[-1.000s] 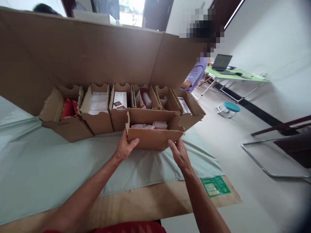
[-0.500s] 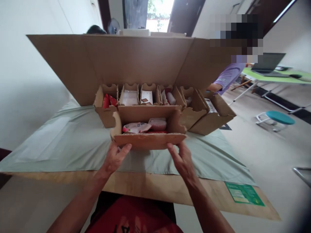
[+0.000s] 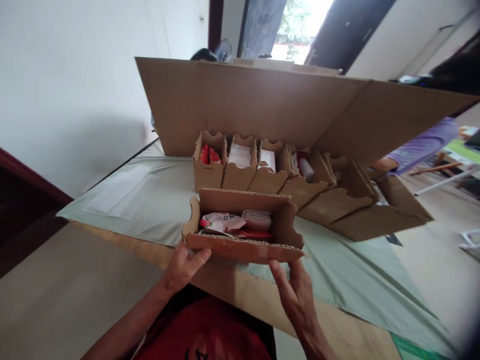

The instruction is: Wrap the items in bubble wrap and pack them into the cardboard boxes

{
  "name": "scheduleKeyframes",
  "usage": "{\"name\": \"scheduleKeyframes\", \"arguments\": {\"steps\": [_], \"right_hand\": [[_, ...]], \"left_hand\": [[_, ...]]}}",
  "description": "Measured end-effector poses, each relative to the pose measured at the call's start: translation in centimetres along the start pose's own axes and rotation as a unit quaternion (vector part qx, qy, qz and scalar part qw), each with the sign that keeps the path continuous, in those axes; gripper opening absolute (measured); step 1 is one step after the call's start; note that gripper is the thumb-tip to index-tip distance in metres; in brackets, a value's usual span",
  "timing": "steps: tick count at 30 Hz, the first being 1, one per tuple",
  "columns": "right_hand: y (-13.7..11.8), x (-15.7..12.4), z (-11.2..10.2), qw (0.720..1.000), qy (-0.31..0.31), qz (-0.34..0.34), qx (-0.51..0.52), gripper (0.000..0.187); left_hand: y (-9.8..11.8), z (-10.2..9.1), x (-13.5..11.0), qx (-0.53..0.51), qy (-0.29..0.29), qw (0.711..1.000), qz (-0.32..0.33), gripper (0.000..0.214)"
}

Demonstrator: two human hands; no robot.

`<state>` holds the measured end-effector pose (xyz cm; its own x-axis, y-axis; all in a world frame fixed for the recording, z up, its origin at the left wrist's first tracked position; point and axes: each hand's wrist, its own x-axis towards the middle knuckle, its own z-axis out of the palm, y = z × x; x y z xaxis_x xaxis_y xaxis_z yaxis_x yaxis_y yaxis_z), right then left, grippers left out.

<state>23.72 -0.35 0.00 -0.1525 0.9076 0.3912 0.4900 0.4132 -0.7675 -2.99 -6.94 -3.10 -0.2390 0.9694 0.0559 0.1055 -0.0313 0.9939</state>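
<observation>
A long cardboard box (image 3: pixel 243 250) with an open top is held between my two hands near the table's front edge. My left hand (image 3: pixel 183 267) grips its left end, thumb on the near wall and fingers underneath or behind, partly hidden. At the right end my right hand (image 3: pixel 296 285) holds it likewise, thumb against the near wall. Inside lie a pink-and-white packet (image 3: pixel 221 221), a clear plastic pack of pinkish contents (image 3: pixel 257 220) and something red beneath them. Whether the box's bottom touches the cloth cannot be seen.
Behind it stands a row of several cardboard bins (image 3: pixel 240 167), holding red packets (image 3: pixel 210 154), white boxes and other goods. A tall cardboard screen (image 3: pixel 262 100) rises behind them. Pale green cloth (image 3: pixel 161 200) covers the table. A person's purple sleeve (image 3: pixel 423 147) shows at the right.
The held box has come nearer to me, away from the row of bins, with both hands still on it. My view has turned left and tilted, so the scene sits further right.
</observation>
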Motion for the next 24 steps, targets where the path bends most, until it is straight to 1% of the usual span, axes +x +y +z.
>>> {"name": "scheduleKeyframes", "arguments": {"steps": [2, 3, 5, 7, 9, 11, 12, 13, 14, 16, 17, 18, 20, 21, 22, 23, 24], "right_hand": [[-0.5, -0.3, 2.6, 0.999, -0.034, -0.022, 0.025, 0.044], [-0.8, -0.7, 4.0, 0.997, -0.050, -0.038, 0.038, 0.048], [-1.6, -1.8, 7.0, 0.992, -0.084, -0.070, 0.068, 0.060], [-2.6, -2.9, 10.0, 0.981, -0.134, -0.105, 0.095, 0.069], [-3.6, -3.5, 12.4, 0.963, -0.197, -0.143, 0.111, 0.074], [-3.9, -3.5, 13.7, 0.947, -0.242, -0.177, 0.115, 0.072], [-3.7, -3.2, 14.0, 0.945, -0.247, -0.184, 0.113, 0.066], [-3.1, -2.8, 14.1, 0.948, -0.239, -0.179, 0.110, 0.058], [-2.4, -2.2, 14.0, 0.956, -0.216, -0.166, 0.105, 0.049], [-0.4, -0.5, 13.9, 0.975, -0.161, -0.122, 0.092, 0.040], [0.5, 0.5, 13.9, 0.980, -0.144, -0.101, 0.088, 0.041], [1.3, 1.4, 14.2, 0.982, -0.142, -0.087, 0.087, 0.046], [2.2, 2.8, 15.3, 0.976, -0.179, -0.068, 0.101, 0.060], [2.2, 3.2, 16.1, 0.970, -0.208, -0.059, 0.115, 0.063], [1.9, 3.5, 17.1, 0.963, -0.233, -0.051, 0.129, 0.062], [1.5, 3.7, 18.0, 0.957, -0.250, -0.044, 0.143, 0.059], [0.9, 3.9, 19.0, 0.953, -0.256, -0.039, 0.155, 0.056]], "left_hand": [[-1.3, -3.3, 0.9, -0.039, 0.051, 0.998, -0.004, 0.050], [-1.9, -5.0, 1.8, -0.062, 0.084, 0.995, 0.004, 0.052], [-2.9, -8.5, 4.5, -0.117, 0.169, 0.977, 0.054, 0.058], [-3.2, -11.6, 8.2, -0.177, 0.234, 0.951, 0.098, 0.068], [-2.6, -13.8, 11.9, -0.187, 0.273, 0.937, 0.110, 0.073], [-1.8, -14.9, 14.5, -0.135, 0.317, 0.931, 0.118, 0.072], [-1.5, -15.1, 15.1, -0.099, 0.336, 0.928, 0.127, 0.070], [-1.4, -14.9, 15.1, -0.066, 0.352, 0.923, 0.138, 0.068], [-1.5, -14.4, 14.5, -0.041, 0.362, 0.920, 0.146, 0.065], [-2.1, -12.5, 11.9, -0.022, 0.363, 0.921, 0.138, 0.062], [-2.6, -11.2, 10.1, -0.022, 0.355, 0.928, 0.111, 0.061], [-3.3, -9.7, 8.2, -0.027, 0.346, 0.935, 0.074, 0.063], [-4.6, -6.8, 4.7, -0.053, 0.327, 0.943, 0.020, 0.065], [-5.3, -5.6, 3.4, -0.071, 0.318, 0.946, 0.013, 0.066], [-5.9, -4.8, 2.5, -0.092, 0.302, 0.949, 0.009, 0.067], [-6.4, -4.4, 2.1, -0.112, 0.296, 0.948, 0.010, 0.067], [-6.9, -4.4, 2.2, -0.130, 0.293, 0.947, 0.014, 0.067]]}}
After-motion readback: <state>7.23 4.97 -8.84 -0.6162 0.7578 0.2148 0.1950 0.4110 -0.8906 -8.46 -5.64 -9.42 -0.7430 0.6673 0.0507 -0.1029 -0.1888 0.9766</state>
